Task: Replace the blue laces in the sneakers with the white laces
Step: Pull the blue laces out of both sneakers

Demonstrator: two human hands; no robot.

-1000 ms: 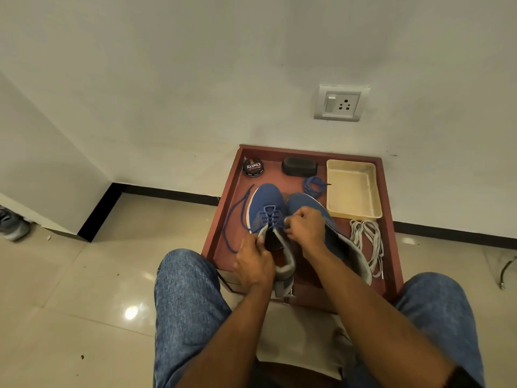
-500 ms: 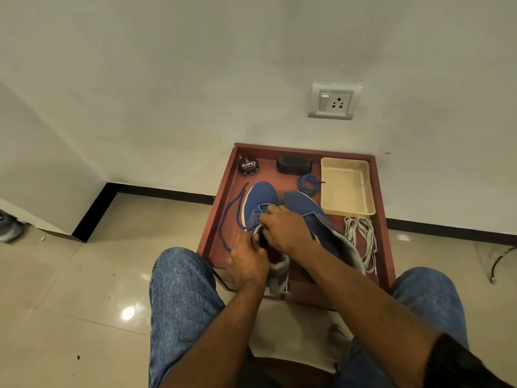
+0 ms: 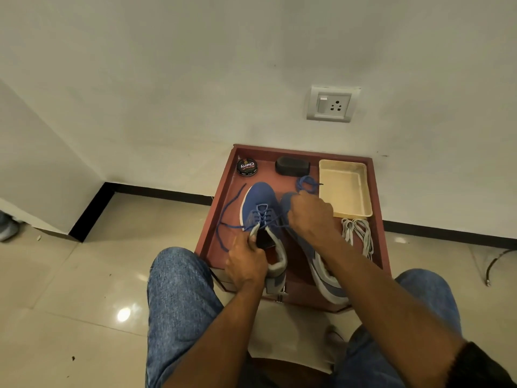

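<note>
Two blue sneakers lie side by side on a red-brown tray [image 3: 382, 247]. The left sneaker [image 3: 258, 204] still has its blue lace [image 3: 223, 214] threaded, with a loose end trailing left. My left hand [image 3: 246, 264] grips that shoe's collar and tongue. My right hand [image 3: 310, 215] pinches the lace and holds it taut to the right over the right sneaker [image 3: 321, 273], which it partly hides. A second blue lace [image 3: 306, 182] lies coiled behind my right hand. The white laces [image 3: 359, 233] lie on the tray's right side.
A cream plastic tray [image 3: 347, 189] sits at the back right, with a black brush [image 3: 292, 165] and a shoe polish tin [image 3: 246, 167] along the back. The wall with a socket [image 3: 331, 105] stands directly behind. My knees in jeans flank the tray on a tiled floor.
My right hand moved from the left shoe's eyelets up and to the right, drawing the blue lace out taut. My left hand kept its grip on the shoe.
</note>
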